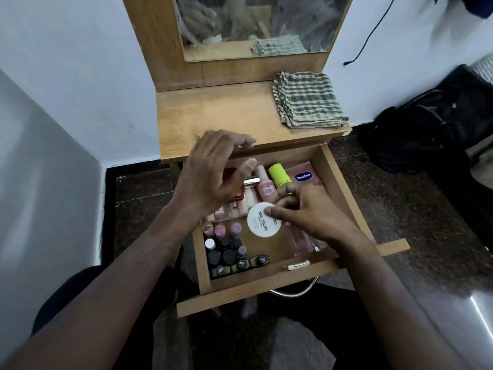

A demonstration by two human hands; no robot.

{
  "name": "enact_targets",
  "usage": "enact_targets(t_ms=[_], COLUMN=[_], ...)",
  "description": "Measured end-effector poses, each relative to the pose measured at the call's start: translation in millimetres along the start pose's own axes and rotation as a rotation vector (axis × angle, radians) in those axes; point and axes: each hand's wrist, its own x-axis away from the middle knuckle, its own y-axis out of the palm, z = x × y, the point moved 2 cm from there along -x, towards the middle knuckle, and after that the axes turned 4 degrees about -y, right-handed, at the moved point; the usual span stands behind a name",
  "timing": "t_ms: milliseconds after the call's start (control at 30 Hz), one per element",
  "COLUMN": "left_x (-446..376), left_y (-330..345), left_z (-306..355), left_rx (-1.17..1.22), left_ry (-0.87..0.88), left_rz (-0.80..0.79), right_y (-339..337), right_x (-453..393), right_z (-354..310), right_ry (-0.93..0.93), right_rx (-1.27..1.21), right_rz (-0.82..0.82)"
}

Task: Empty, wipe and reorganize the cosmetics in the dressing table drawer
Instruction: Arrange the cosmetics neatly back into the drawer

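Two hands over one open drawer (330,166). Near corner: dark-capped nail polish bottles (226,252), upright, packed together. Right hand (309,212) pinches a round white tub (262,220) (lid reads "NAIL POLISH") above the drawer's middle. Left hand (210,172) hovers, fingers spread, holding nothing. Rear: pink bottle (264,182), lime tube (278,174), Vaseline sachet (304,176). Tabletop: folded checked cloth (306,100).

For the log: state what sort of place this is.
Probably a bedroom corner at home: a wooden dressing table with a mirror, its open drawer full of cosmetics, and a black bag on the floor.
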Motion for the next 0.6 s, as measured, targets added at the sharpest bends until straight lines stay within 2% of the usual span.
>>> enact_targets(t_ms=[100, 267, 600], left_x=[-1, -2, -2], left_y=[1, 3, 4], left_z=[-6, -8, -7], left_rx=[0.002, -0.019, -0.028], left_ry=[-0.092, -0.129, -0.143], left_rz=[0.008, 0.011, 0.008], right_y=[7, 14, 19], right_x=[-2, -10, -13], right_z=[2, 9, 12], right_ry=[-0.014, -0.041, -0.071], right_rx=[0.198, 0.349, 0.447], right_rz=[-0.012, -0.033, -0.023])
